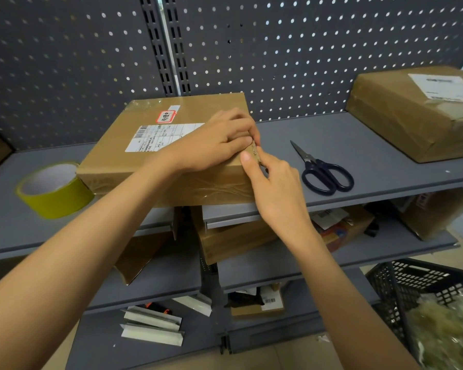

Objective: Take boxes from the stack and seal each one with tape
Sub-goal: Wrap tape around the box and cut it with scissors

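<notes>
The left hand [219,140] lies flat on top of the box [171,150], its fingers [241,129] bent over the right edge and pressing there. The right hand [273,180] pinches that same edge between thumb and curled fingers, though what it pinches is too small to tell. The box sits on the grey shelf [332,145]. Left of the box stands a roll of tape [55,190]; right of it lie scissors [324,170], and farther right a second box [417,113].

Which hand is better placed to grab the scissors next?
Right. The right hand works at the box's right edge, beside the scissors. The left hand lies on the box top, farther away.
</notes>
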Demonstrator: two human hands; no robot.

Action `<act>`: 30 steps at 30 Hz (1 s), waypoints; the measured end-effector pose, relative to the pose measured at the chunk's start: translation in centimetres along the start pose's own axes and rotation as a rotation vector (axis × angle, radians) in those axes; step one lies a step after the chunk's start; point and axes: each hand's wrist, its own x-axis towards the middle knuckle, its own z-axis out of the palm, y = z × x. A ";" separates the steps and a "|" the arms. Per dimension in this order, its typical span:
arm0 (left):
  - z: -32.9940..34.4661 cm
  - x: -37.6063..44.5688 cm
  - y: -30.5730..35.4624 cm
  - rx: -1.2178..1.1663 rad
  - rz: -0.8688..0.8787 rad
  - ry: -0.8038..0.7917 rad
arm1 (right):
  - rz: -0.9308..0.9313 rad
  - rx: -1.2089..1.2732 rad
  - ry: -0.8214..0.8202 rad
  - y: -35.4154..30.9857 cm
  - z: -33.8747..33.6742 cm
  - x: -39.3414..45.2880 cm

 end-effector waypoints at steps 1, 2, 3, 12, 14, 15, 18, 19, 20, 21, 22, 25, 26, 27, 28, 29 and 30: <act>0.0 0.0 0.0 -0.001 -0.007 0.007 | 0.003 0.010 -0.003 0.1 0.0 0.1; 0.0 0.0 0.1 -0.001 -0.011 0.019 | 0.006 0.021 -0.006 0.2 -0.1 0.3; -0.1 0.0 0.1 0.004 -0.009 0.036 | 0.010 0.034 -0.011 0.3 -0.2 0.4; -0.3 -0.7 1.1 0.272 0.013 0.289 | -0.074 -0.050 0.061 -0.2 -0.7 0.0; -0.7 -1.4 1.3 0.331 -0.006 0.325 | -0.068 -0.092 0.103 -0.6 -1.2 0.1; -1.0 -1.8 1.3 0.349 -0.018 0.342 | -0.071 -0.123 0.128 -0.6 -1.4 0.2; -2.1 -3.8 1.1 0.375 -0.090 0.387 | -0.107 -0.222 0.195 -1.0 -1.7 0.5; -2.5 -4.6 1.0 0.376 -0.134 0.402 | -0.122 -0.234 0.209 -1.2 -1.8 0.7; -2.9 -5.4 0.8 0.378 -0.178 0.424 | -0.139 -0.241 0.219 -1.4 -1.7 0.8; -3.2 -6.2 0.6 0.381 -0.219 0.458 | -0.158 -0.247 0.225 -1.7 -1.7 1.0; -3.6 -7.2 0.4 0.387 -0.254 0.506 | -0.180 -0.257 0.225 -1.9 -1.6 1.2; -4.5 -10.1 0.0 0.436 -0.365 0.645 | -0.249 -0.283 0.196 -2.7 -1.1 1.6; -4.7 -11.1 -0.1 0.465 -0.408 0.663 | -0.272 -0.291 0.187 -3.0 -0.9 1.7; -5.0 -12.1 -0.2 0.496 -0.449 0.668 | -0.293 -0.301 0.182 -3.4 -0.6 1.8; -5.2 -13.1 -0.3 0.526 -0.485 0.668 | -0.308 -0.311 0.178 -3.8 -0.2 1.8; -5.5 -14.1 -0.4 0.550 -0.513 0.667 | -0.318 -0.319 0.170 -4.3 0.2 1.8; -5.7 -15.0 -0.5 0.571 -0.536 0.664 | -0.327 -0.325 0.156 -4.8 0.6 1.8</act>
